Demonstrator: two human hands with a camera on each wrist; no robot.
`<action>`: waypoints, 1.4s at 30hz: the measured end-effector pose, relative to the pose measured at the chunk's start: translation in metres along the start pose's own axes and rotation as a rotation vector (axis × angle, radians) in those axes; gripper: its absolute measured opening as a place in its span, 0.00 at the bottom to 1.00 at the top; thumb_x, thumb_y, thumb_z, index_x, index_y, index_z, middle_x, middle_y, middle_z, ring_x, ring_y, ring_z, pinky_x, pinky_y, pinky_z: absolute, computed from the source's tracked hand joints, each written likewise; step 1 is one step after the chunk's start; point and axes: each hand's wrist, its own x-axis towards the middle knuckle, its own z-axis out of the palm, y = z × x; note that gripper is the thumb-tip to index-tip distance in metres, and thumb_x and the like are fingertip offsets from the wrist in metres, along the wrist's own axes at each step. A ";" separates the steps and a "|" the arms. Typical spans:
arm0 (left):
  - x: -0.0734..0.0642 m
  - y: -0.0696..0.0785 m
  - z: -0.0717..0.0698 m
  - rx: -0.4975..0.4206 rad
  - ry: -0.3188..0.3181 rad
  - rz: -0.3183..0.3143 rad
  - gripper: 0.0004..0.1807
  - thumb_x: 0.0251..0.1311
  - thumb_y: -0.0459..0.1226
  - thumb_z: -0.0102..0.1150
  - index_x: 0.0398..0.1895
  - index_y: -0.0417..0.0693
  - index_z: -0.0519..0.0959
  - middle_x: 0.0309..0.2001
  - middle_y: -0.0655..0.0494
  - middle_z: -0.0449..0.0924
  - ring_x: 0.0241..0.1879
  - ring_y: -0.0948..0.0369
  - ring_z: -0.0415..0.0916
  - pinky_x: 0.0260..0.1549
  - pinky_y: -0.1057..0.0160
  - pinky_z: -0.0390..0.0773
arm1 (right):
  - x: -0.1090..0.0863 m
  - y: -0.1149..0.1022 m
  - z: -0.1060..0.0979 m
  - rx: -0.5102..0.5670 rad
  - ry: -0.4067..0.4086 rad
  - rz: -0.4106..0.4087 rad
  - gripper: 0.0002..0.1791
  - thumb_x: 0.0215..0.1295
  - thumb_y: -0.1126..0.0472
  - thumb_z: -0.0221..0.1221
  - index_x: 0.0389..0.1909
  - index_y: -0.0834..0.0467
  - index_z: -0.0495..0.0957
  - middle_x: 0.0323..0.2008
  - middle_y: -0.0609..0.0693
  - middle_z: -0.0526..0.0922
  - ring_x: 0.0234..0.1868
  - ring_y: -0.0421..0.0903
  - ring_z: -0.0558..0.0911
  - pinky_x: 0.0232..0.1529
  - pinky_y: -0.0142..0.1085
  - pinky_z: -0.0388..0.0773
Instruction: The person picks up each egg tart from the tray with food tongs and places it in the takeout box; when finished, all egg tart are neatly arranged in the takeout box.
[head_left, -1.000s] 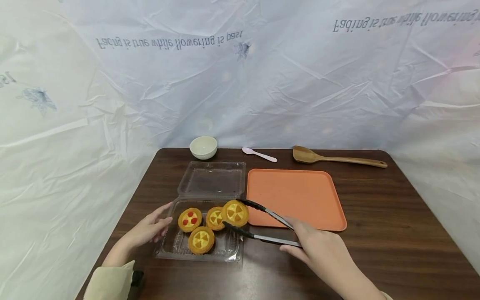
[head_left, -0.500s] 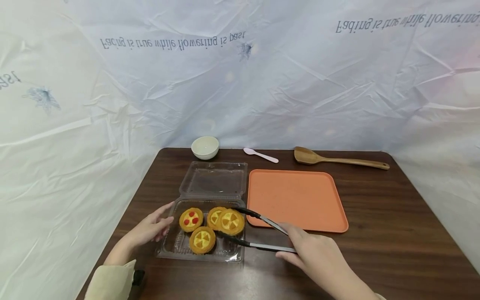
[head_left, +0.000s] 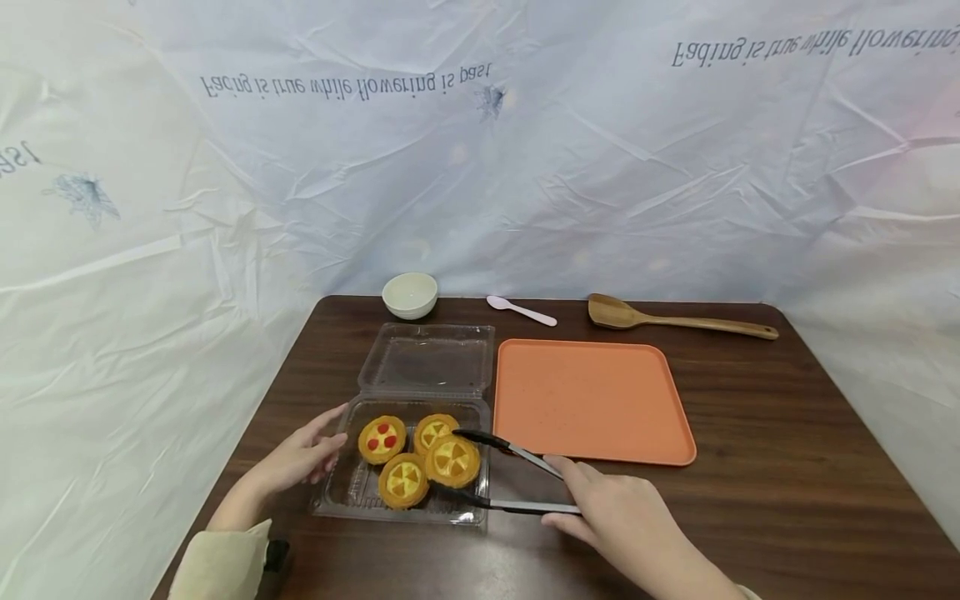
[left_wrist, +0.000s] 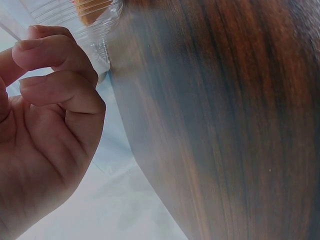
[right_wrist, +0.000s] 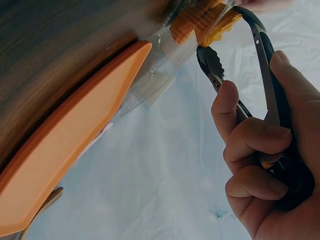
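Observation:
In the head view my right hand [head_left: 618,512] grips black-and-silver tongs [head_left: 525,505]. Between their tips sits an egg tart [head_left: 452,461] with wedge-shaped topping pieces, inside the open clear plastic container [head_left: 480,515]. It overlaps another wedge-topped tart [head_left: 435,430] and adjoins a third one [head_left: 403,481]; whether it bears on the container floor is unclear. A tart with red dots [head_left: 382,439] lies to the left. My left hand [head_left: 296,457] holds the container's left rim, its thumb over the edge. The left wrist view shows curled fingers [left_wrist: 65,90] beside the container.
An orange tray [head_left: 592,400] lies right of the container, whose lid [head_left: 427,358] is folded back. Along the far table edge are a white bowl [head_left: 410,296], a pale spoon [head_left: 521,310] and a wooden spatula [head_left: 675,320]. A white curtain hangs behind.
My right hand has moved the tongs and the tart left and nearer to me, from the container's right edge down among the other tarts. The left hand has stayed at the rim.

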 end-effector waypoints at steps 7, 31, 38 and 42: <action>0.000 0.001 0.001 -0.003 -0.007 -0.001 0.33 0.74 0.40 0.46 0.74 0.37 0.47 0.21 0.50 0.70 0.15 0.61 0.65 0.14 0.65 0.66 | 0.000 -0.002 0.000 0.017 -0.052 0.022 0.37 0.56 0.31 0.58 0.57 0.54 0.74 0.34 0.43 0.83 0.13 0.31 0.66 0.12 0.31 0.63; 0.000 0.002 0.000 0.000 -0.004 -0.004 0.33 0.74 0.40 0.45 0.74 0.38 0.47 0.22 0.50 0.70 0.15 0.60 0.65 0.14 0.65 0.65 | -0.007 0.019 -0.019 -0.021 -0.009 0.185 0.37 0.51 0.33 0.64 0.56 0.52 0.74 0.21 0.32 0.62 0.13 0.27 0.55 0.11 0.27 0.54; 0.001 0.001 0.000 0.003 -0.004 0.002 0.33 0.73 0.40 0.46 0.74 0.38 0.47 0.21 0.49 0.70 0.15 0.60 0.65 0.14 0.65 0.65 | -0.016 0.044 -0.026 -0.058 -0.051 0.329 0.37 0.51 0.35 0.66 0.56 0.53 0.74 0.18 0.33 0.61 0.10 0.31 0.55 0.09 0.30 0.53; 0.000 0.001 0.000 0.003 -0.005 0.002 0.33 0.73 0.39 0.46 0.74 0.38 0.47 0.21 0.49 0.70 0.15 0.60 0.65 0.13 0.65 0.65 | -0.021 0.056 -0.029 -0.057 -0.070 0.396 0.38 0.53 0.33 0.63 0.58 0.54 0.73 0.17 0.34 0.63 0.09 0.33 0.57 0.09 0.32 0.54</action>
